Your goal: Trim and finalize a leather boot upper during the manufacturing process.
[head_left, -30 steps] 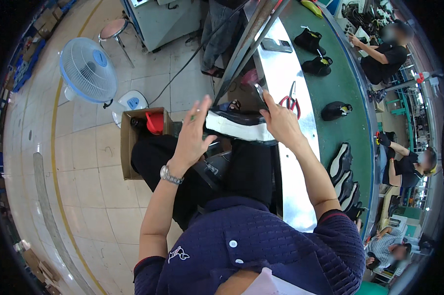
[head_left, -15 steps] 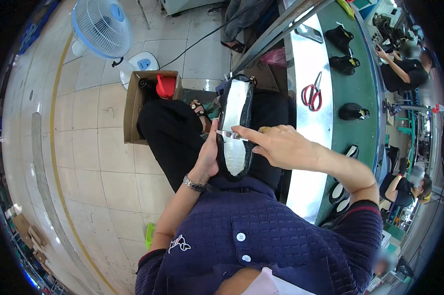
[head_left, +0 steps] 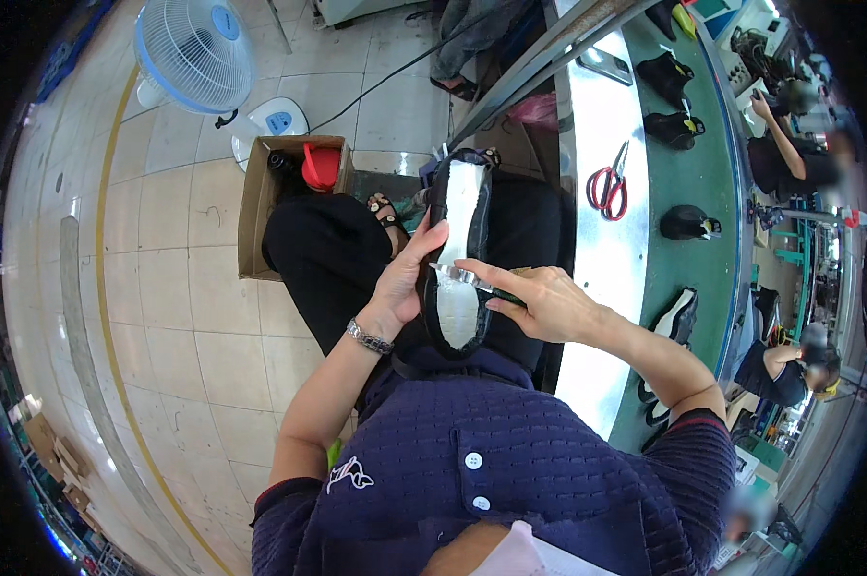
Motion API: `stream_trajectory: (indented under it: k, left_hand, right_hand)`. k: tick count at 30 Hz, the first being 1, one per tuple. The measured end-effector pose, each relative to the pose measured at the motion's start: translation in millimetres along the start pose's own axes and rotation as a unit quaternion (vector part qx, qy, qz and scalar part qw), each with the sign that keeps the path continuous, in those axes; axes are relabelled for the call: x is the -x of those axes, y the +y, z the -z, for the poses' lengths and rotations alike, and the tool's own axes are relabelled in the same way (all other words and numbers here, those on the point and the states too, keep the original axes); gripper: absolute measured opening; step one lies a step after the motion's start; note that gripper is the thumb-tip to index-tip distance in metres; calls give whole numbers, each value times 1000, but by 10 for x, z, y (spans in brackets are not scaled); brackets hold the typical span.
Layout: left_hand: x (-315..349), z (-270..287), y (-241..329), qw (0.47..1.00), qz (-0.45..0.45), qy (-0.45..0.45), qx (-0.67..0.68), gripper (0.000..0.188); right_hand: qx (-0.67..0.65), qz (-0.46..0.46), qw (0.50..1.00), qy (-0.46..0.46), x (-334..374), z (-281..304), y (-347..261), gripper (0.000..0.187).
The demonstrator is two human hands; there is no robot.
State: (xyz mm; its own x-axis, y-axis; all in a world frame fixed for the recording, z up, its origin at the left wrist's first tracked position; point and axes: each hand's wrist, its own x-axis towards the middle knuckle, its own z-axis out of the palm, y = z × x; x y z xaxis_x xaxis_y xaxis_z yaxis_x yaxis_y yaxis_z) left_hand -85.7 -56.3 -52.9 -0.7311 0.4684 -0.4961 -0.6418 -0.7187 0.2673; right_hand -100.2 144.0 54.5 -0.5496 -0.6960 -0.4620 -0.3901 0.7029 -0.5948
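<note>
A black shoe [head_left: 462, 197] rests sole-up over my lap, toe and heel in line with my body, a long pale strip covering its underside. My left hand [head_left: 402, 284] grips it from the left side, thumb laid over the edge onto the sole. In my right hand [head_left: 549, 305] is a knife-like tool [head_left: 460, 276] with a short silver blade and a dark green handle, mostly hidden by the fingers. The index finger stretches along the blade, which lies across the sole's middle, close below my left thumb.
At my right runs a metal ledge [head_left: 602, 317] with red-handled scissors [head_left: 609, 182] and a phone [head_left: 603, 64]. Beyond it a green belt [head_left: 678, 182] carries several black shoes. A cardboard box [head_left: 251, 216] with a red container [head_left: 322, 167] and a fan [head_left: 195, 58] stand left.
My left hand has shifted its thumb onto the sole. The right hand and blade have come slightly lower and toward me, and my right elbow has dropped, baring more of a shoe on the belt.
</note>
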Motion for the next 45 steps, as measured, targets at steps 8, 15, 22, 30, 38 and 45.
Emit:
stream_trajectory:
  k: [8,15,22,30,38,45]
  left_hand:
    - [-43,-46,-45,992,-62,33,-106,67]
    - [1,-123,45,995,-36,-14,-95,62]
    - [-27,-36,98,993,-24,-41,-104,71]
    - [43,-23,199,981,10,-3,-196,83]
    - [126,33,276,972,31,5,-234,76]
    - [124,-10,293,977,56,-10,-204,83]
  right_hand:
    - [205,-3,977,-64,-35,696,-410,61]
    - [253,9,965,63,-599,748,-42,57]
    - [225,78,964,122,-470,640,139,59]
    - [221,79,965,120,-400,449,101,63]
    - [216,79,966,118,-371,383,-83,63]
    - [260,55,962,66,-327,439,-126,63]
